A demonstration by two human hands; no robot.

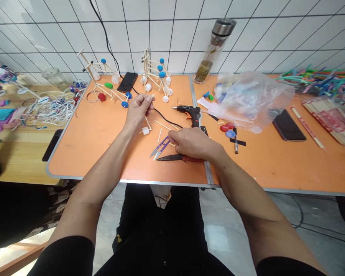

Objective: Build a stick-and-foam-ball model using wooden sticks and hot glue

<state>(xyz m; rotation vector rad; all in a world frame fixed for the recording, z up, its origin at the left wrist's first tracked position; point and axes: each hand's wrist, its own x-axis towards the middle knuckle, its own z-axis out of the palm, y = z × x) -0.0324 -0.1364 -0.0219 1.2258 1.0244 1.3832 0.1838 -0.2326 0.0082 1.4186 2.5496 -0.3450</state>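
My left hand [139,109] is closed in a pinch on a thin wooden stick [153,96], whose tip shows above the thumb. Below those fingers, more sticks join at a white cap [145,130]; whether they belong to the held piece I cannot tell. My right hand [191,142] is closed over the handle end of purple thread snips [161,147], blades towards the lower left. Under that hand lie red-handled pliers [171,157], partly hidden. Loose sticks [159,135] lie between the hands. Just beyond my right hand rests a black glue gun [192,113].
Two stick frames with coloured caps, one left [108,85] and one centre [153,73], stand near the wall. A glass bottle [208,57], a plastic bag [253,99], a marker [236,142] and a phone [289,125] are rightward. A black cord [163,118] crosses the table.
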